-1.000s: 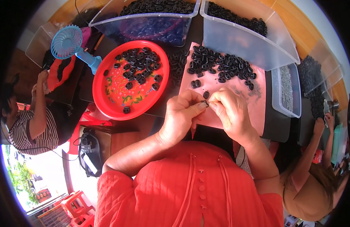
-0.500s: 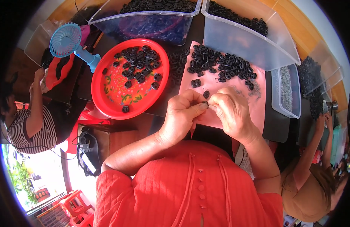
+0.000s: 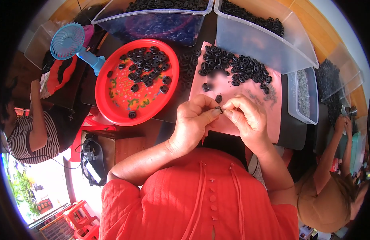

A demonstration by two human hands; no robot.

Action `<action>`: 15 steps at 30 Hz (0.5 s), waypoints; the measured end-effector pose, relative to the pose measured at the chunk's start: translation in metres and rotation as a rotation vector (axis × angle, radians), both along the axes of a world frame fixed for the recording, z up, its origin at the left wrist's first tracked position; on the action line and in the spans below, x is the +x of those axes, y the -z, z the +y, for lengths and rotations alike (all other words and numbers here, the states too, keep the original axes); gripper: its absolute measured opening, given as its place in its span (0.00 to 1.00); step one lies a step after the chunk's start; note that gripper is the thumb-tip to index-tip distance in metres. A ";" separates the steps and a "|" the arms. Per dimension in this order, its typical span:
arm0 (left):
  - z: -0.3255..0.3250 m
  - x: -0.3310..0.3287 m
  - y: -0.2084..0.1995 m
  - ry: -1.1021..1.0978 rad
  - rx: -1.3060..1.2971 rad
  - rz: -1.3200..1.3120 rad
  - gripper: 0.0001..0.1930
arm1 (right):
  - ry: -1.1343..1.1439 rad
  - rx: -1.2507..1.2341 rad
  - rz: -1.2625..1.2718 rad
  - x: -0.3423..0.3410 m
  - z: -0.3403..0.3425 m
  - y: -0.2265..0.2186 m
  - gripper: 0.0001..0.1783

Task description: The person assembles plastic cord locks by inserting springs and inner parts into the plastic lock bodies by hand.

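A small black plastic cord lock (image 3: 218, 108) is pinched between the thumb and forefinger of my left hand (image 3: 188, 125). At its right end my right hand (image 3: 251, 119) has thumb and forefinger tips pressed together; whatever is between them is too small to make out. One loose cord lock, oval with two holes, (image 3: 219, 98) lies just beyond my fingers on a pink sheet (image 3: 269, 130). Farther back on this sheet is a heap of similar black cord locks (image 3: 249, 69), with thin silvery bits (image 3: 269, 95) scattered to its right.
A red round tray (image 3: 103, 106) with more cord locks stands left, beside a blue handheld fan (image 3: 69, 42). Large clear bins (image 3: 269, 46) of black parts line the back; a smaller bin (image 3: 292, 96) holds silvery bits. Co-workers sit at left (image 3: 37, 136) and right (image 3: 325, 196).
My right hand has turned slightly, so its thumb and forefinger now show more plainly at the cord lock. My left hand keeps its hold in nearly the same place.
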State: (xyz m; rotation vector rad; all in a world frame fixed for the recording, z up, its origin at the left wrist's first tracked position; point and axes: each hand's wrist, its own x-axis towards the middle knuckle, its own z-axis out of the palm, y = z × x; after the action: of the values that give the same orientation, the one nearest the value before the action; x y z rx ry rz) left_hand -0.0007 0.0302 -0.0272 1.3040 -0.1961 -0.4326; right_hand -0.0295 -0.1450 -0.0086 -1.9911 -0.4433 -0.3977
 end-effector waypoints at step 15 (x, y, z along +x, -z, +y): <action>-0.004 -0.007 0.002 -0.054 0.032 -0.114 0.03 | 0.077 -0.064 -0.020 -0.007 0.007 0.008 0.06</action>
State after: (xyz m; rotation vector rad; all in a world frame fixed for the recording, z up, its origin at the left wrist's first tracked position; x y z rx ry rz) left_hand -0.0077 0.0259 -0.0292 1.3631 -0.2498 -0.3174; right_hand -0.0360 -0.1378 -0.0164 -2.0723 -0.3974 -0.4568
